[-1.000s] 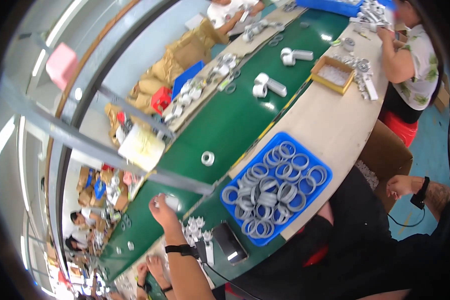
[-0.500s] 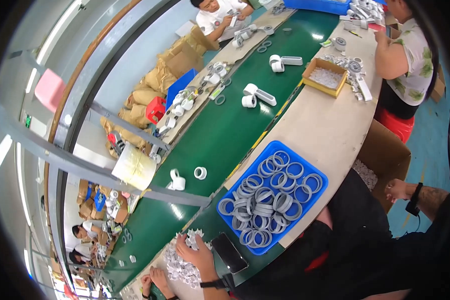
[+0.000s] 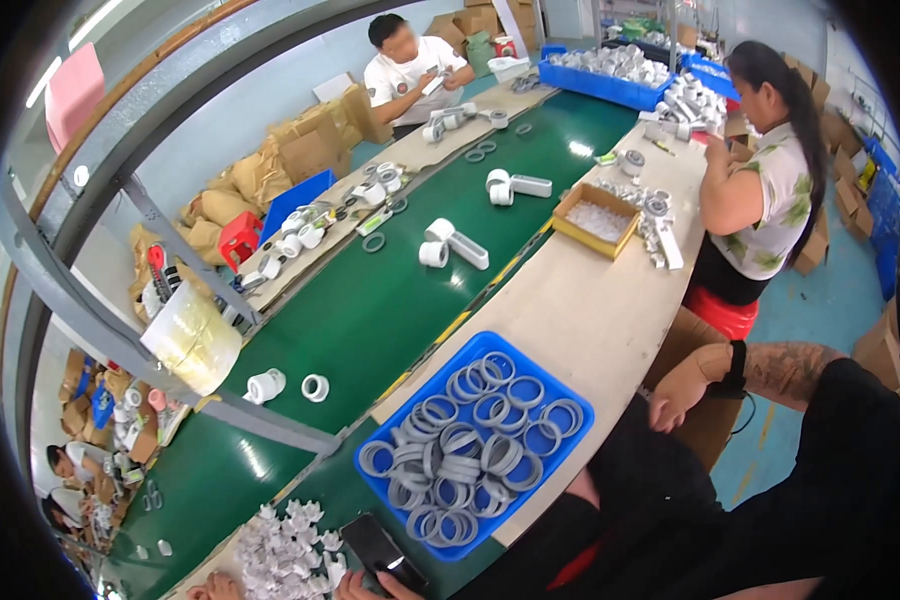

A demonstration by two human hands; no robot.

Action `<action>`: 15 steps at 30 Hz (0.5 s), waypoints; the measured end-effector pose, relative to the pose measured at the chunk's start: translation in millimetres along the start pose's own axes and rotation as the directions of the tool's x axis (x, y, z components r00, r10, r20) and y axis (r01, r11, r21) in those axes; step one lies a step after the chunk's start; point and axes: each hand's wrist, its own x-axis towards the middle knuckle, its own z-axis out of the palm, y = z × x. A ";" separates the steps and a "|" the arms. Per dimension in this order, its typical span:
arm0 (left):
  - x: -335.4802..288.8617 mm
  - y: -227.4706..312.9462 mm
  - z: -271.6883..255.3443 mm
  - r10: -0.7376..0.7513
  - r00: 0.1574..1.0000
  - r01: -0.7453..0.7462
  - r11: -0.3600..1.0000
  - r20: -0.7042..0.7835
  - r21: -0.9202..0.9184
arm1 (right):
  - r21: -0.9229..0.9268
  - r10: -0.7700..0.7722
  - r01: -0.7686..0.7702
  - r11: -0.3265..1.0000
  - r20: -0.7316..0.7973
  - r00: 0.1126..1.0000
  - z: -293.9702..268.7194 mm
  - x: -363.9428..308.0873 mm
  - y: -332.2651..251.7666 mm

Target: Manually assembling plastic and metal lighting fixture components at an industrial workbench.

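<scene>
My left hand is at the lower edge, partly cut off, its visible fingers apart. It is beside a black phone and a pile of small white plastic pieces. My right hand, a black band on its wrist, hangs in front of my body by an open carton. Its fingers are curled together; anything inside them is hidden. Between my hands and the belt, a blue tray holds many grey rings on the bench.
A green conveyor belt carries white cylindrical parts. A yellow box of small clear pieces stands on the bench. A grey metal post slants over the belt. A co-worker sits right, another across.
The view has swung, so the scene appears further left and lower. My left hand is off the white pieces, beside the phone. My right hand has come nearer my body.
</scene>
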 end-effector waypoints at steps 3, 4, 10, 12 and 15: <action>-7.8 -7.6 0.9 -0.073 0.995 0.071 0.997 0.063 0.039 | 0.029 -0.349 0.348 0.937 0.067 0.935 -60.5 -31.1 -137.2; -5.1 -3.0 -2.1 -0.127 0.985 0.124 0.992 0.113 0.035 | -0.200 -0.378 0.359 0.911 -0.061 0.924 -86.4 -34.4 -183.5; 4.0 -30.0 7.5 -0.143 0.984 0.145 0.989 0.105 -0.003 | -0.590 -0.527 0.099 0.801 -0.617 0.584 -267.6 116.9 -301.3; 0.1 -50.9 15.1 -0.157 0.980 0.161 0.987 0.120 -0.023 | -0.706 -0.621 -0.139 0.695 -0.686 0.380 -303.8 186.4 -312.2; -16.2 -81.3 26.8 -0.195 0.972 0.196 0.981 0.130 0.007 | -0.583 -0.477 -0.396 0.709 -0.811 0.340 -324.7 242.6 -330.3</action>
